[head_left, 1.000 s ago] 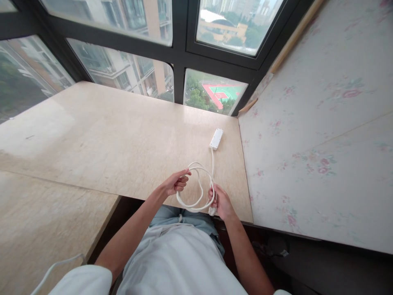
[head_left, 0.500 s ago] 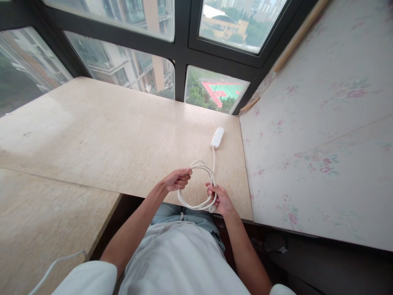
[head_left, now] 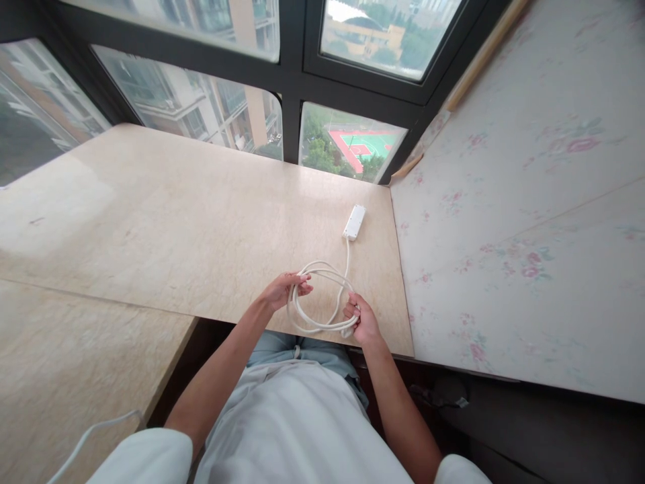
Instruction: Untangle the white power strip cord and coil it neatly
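Note:
A white power cord (head_left: 322,263) is wound in loose loops between my two hands, above the front edge of the stone ledge. My left hand (head_left: 287,289) grips the loops at their left side, with thumb and fingers around the cord. On the right side of the coil, my right hand (head_left: 363,318) is closed around the cord, and a white end piece, probably the plug, hangs just under it. From the coil one strand runs away from me to a white power strip (head_left: 355,222), which lies on the ledge.
The beige stone ledge (head_left: 191,215) reaches to a dark-framed window (head_left: 292,74). A wall with flowered paper (head_left: 514,255) rises at the right. Another white cable (head_left: 95,427) lies at the lower left. Dark cables (head_left: 448,402) sit below the ledge at right.
My left hand has shifted slightly left and its fingers have loosened a little. The loops have spread wider, and my right hand now wraps the cord at the coil's right side.

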### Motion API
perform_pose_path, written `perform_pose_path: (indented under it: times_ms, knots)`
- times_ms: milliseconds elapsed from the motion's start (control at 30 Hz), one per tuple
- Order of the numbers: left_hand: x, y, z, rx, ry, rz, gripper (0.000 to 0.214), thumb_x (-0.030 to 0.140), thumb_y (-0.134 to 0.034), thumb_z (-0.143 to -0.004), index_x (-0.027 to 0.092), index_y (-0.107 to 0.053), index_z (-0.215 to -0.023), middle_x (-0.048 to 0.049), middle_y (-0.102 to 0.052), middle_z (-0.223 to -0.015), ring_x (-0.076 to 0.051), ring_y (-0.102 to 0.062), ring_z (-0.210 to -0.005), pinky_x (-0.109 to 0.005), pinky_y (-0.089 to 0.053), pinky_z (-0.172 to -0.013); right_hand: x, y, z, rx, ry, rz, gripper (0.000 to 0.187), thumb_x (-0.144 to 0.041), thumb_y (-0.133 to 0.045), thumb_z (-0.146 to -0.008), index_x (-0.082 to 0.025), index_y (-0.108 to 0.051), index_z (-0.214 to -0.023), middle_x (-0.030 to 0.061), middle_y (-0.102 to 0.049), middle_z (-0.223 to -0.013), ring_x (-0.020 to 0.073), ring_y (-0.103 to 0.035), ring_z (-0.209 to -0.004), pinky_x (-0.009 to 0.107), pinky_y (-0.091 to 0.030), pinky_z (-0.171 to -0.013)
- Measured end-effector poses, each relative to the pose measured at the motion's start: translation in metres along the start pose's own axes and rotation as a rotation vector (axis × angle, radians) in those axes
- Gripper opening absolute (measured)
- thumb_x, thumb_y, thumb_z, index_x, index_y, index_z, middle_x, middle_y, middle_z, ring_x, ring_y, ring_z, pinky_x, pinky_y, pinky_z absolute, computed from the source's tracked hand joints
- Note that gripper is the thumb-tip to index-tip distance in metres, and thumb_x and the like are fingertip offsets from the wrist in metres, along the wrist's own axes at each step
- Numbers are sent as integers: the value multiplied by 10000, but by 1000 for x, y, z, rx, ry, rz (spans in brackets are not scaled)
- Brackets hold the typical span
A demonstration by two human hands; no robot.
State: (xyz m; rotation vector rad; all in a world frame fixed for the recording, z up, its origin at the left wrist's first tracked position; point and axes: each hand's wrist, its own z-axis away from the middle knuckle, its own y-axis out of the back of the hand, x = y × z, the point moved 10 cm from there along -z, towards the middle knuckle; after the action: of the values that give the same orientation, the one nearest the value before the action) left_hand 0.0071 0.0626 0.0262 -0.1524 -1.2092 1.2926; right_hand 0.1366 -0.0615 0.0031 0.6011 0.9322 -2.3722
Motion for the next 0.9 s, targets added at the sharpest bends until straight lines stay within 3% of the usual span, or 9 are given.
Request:
perform_pose_path:
  times_ms: [167, 267, 367, 567, 767, 900]
  knots:
    - [6, -6, 12, -98, -93, -21, 465, 119, -751, -663, 108, -638, -1113, -138, -689, -972, -258, -652, -986, -347, -511, -843, 8, -13, -6, 38, 53, -132, 608, -430, -728, -580, -165, -195, -705, -106, -120, -467, 14, -107, -375, 177, -109, -362]
    - [7, -6, 19, -139, -91, -63, 599, 70, -764, -626, 175, -592, -1189, -131, -689, -1004, -300, -654, -989, -428, -512, -844, 17, -18, -7, 66, 103, -161, 606, -467, -679, -624, -163, -160, -701, -102, -103, -465, 22, -89, -380, 191, -92, -373]
    - [7, -1, 20, -119, -97, -104, 658, 85, -778, -622, 191, -552, -1230, -148, -680, -1039, -302, -662, -969, -414, -525, -807, 28, -23, -5, 96, 123, -196, 581, -485, -628, -673, -161, -145, -703, -99, -100, -460, 29, -87, -377, 204, -85, -384]
    - [-9, 18, 19, 67, -111, -151, 493, 159, -796, -628, 117, -588, -1073, -166, -648, -1092, -226, -678, -870, -294, -536, -702, 39, -27, 3, 166, 165, -335, 556, -455, -536, -723, -148, -73, -716, -86, -90, -463, 37, -100, -374, 218, -88, -402]
    - [-44, 27, 37, 230, 15, -104, 398, 267, -764, -684, 82, -611, -1002, -162, -674, -941, -229, -677, -829, -346, -539, -782, 29, -23, 2, 157, 279, -248, 642, -573, -540, -693, -144, -62, -705, -83, -77, -473, 36, -98, -391, 221, -115, -408]
    - [-60, 27, 57, 400, 79, -56, 299, 299, -719, -728, 95, -601, -913, -153, -666, -923, -249, -674, -801, -352, -551, -684, 27, -22, 2, 160, 303, -259, 674, -583, -557, -661, -141, -49, -703, -81, -68, -474, 39, -96, -396, 218, -126, -401]
